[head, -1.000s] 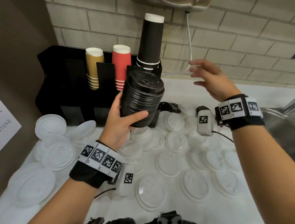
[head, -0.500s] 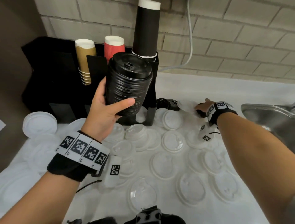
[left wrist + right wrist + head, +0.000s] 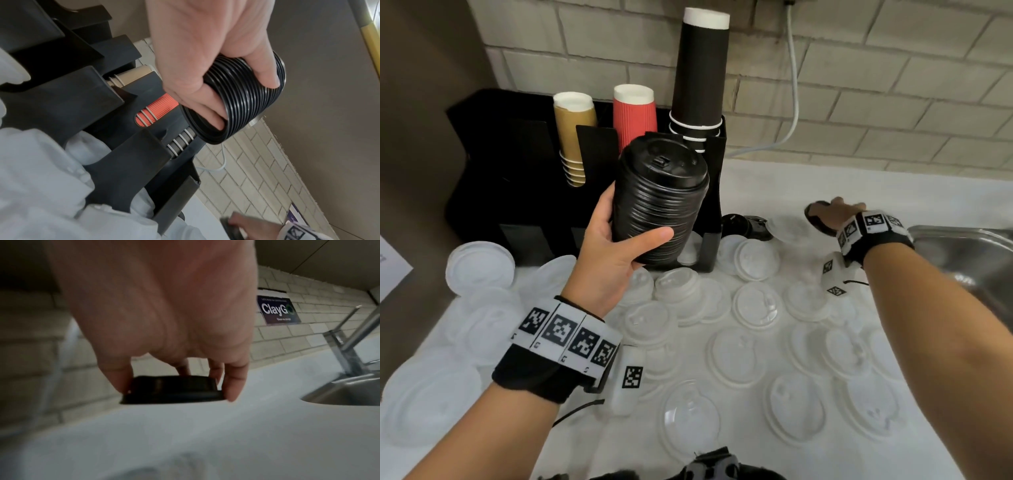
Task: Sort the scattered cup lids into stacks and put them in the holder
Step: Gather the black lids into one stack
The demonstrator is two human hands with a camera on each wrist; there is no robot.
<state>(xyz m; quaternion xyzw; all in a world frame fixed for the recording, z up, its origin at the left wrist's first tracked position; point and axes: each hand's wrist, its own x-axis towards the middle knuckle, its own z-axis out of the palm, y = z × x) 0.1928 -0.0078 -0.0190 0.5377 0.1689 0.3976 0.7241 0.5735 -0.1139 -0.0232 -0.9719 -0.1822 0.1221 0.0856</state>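
head view: holder [image 3: 524, 192] holds cups [image 3: 635, 114]; fingers [image 3: 232, 386] pinch black lid [image 3: 170, 390].

wall: pale brick [image 3: 893, 85] | counter: white [image 3: 825, 178] | sink: steel [image 3: 969, 253] | side panel: brown [image 3: 424, 102]

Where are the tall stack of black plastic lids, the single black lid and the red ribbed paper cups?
Tall stack of black plastic lids [image 3: 659, 209], head view, ribbed side.
Single black lid [image 3: 172, 390], right wrist view, side wall.
Red ribbed paper cups [image 3: 635, 120], head view, top cup's side.
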